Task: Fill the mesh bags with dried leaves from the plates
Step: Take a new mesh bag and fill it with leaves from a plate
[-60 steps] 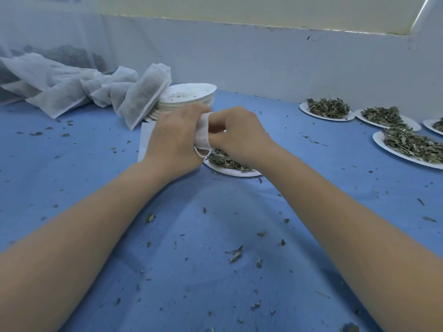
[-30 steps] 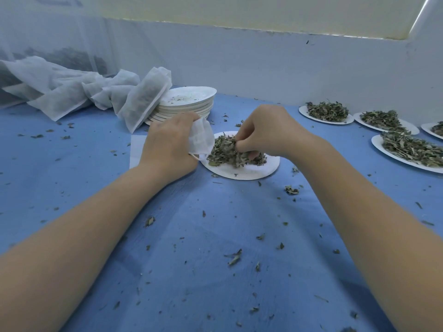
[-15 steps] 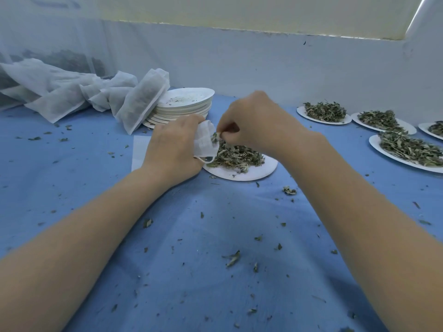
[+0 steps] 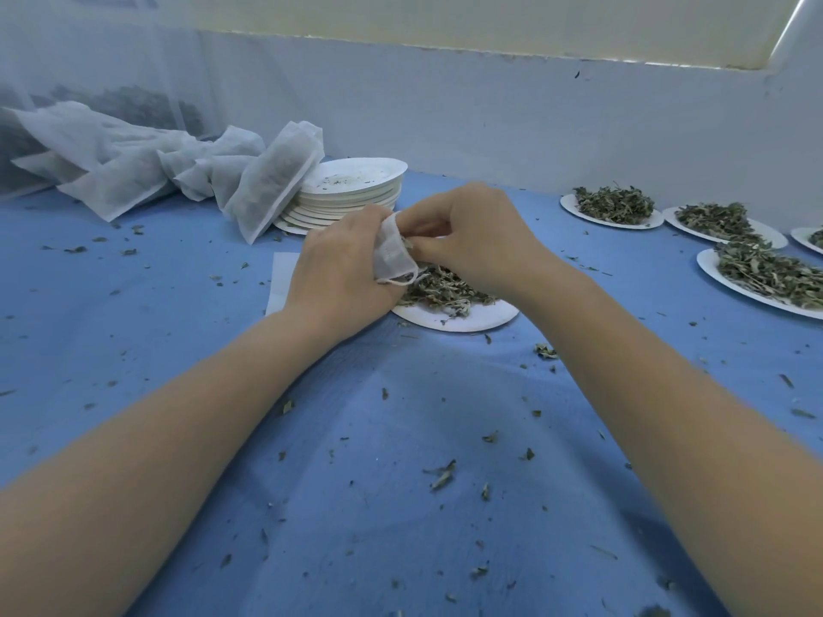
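My left hand (image 4: 343,273) grips a small white mesh bag (image 4: 392,258) by its mouth, just above the left edge of a white plate (image 4: 467,320). A heap of dried leaves (image 4: 445,291) lies on that plate. My right hand (image 4: 476,238) has its fingers curled at the bag's opening, pinching leaves into it. The fingertips are hidden behind the bag and knuckles. A flat empty mesh bag (image 4: 281,278) lies on the cloth under my left hand.
Filled mesh bags (image 4: 133,167) lie piled at the back left, one (image 4: 276,175) leaning on a stack of empty plates (image 4: 352,193). Several plates of leaves (image 4: 614,207) stand at the right. Leaf crumbs litter the blue cloth (image 4: 401,460). A white wall runs behind.
My right hand took a pinch of leaves off the plate, lifted it left and now pushes it into the bag's mouth. My left hand has kept holding the bag.
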